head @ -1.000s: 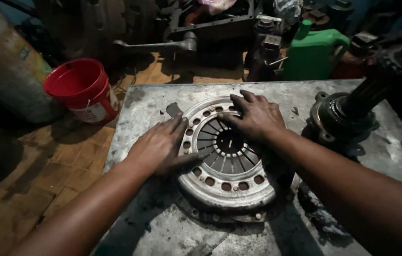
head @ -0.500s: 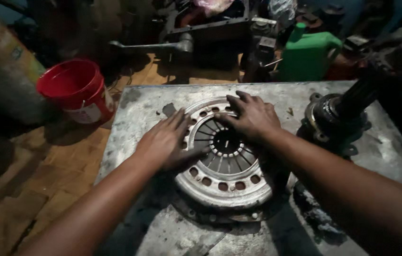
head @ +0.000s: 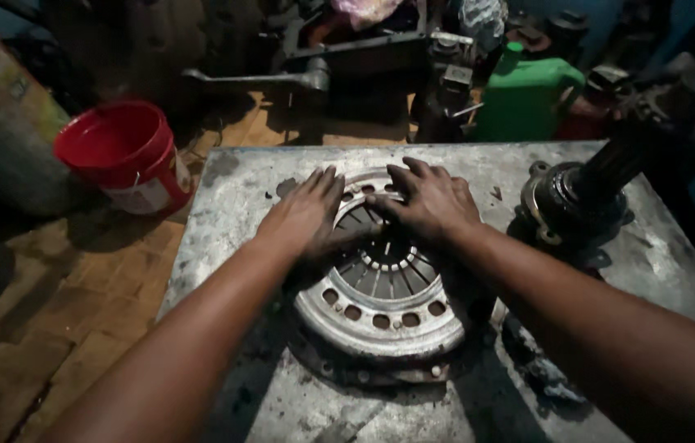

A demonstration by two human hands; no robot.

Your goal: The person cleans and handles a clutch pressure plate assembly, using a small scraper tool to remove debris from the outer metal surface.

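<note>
Both hands lie flat on a round metal clutch cover (head: 380, 291) that sits in the middle of a stained grey tabletop (head: 241, 189). The left hand (head: 308, 215) rests on the cover's upper left rim, fingers (head: 323, 184) stretched out and together, gripping nothing. The right hand (head: 432, 201) presses on the upper middle, its fingers (head: 401, 182) spread and slightly bent over the radial spring blades, also closed on nothing. The cover lies flat with its ring of holes toward the person, and a darker disc edge shows beneath it at the near side.

To handle it well, I judge that the palms should bear evenly on opposite sides of the rim, so the cover stays flat and does not rock on the disc below. The surface looks greasy, so firm, slow pressure is safer than a quick shove, and fingertips are best kept off the thin blade tips near the hub.

To the right, near the cover, a dark splined shaft (head: 589, 193) stands tilted on its flange. Off the tabletop, a red bucket (head: 122, 156) sits on the wooden floor to the left, and a green jug (head: 528, 94) stands beyond the far edge among dark machine parts.
</note>
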